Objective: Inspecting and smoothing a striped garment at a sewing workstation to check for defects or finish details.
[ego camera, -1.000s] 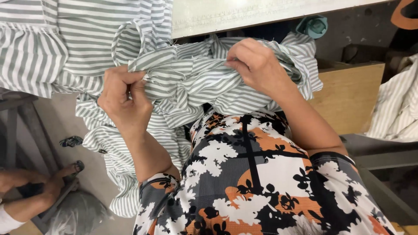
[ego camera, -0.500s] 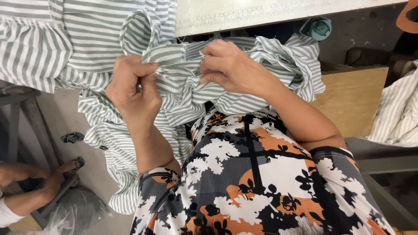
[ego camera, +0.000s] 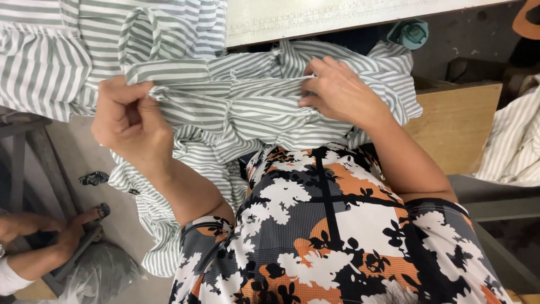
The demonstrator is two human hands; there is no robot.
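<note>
- A green-and-white striped garment (ego camera: pixel 247 112) is spread across the middle of the view, bunched over the lap and hanging down toward 7 o'clock.
- The left hand (ego camera: pixel 126 121) is seen at about 9 o'clock of the garment's middle, with its fingers (ego camera: pixel 143 107) curled closed; a folded edge of the cloth is pinched between thumb and fingertips at the top of the hand.
- A narrow striped band is stretched from that pinch toward 3 o'clock, up to the right hand (ego camera: pixel 340 93).
- The right hand is laid on the cloth at about 2 o'clock of the garment's middle, fingers bent and pressed down; the fingertips appear to be closed on a gathered seam, though the grip itself is partly hidden by the knuckles.
- The cloth lies under the right fingers and within the left ones.
- A pale bench (ego camera: pixel 337 17) edge is seen at 12 o'clock, touched by the garment.
- A patterned dress (ego camera: pixel 332 236) in black, white and orange fills 5 o'clock.
- Another person's hand (ego camera: pixel 39 231) is visible at 8 o'clock, well apart.
</note>
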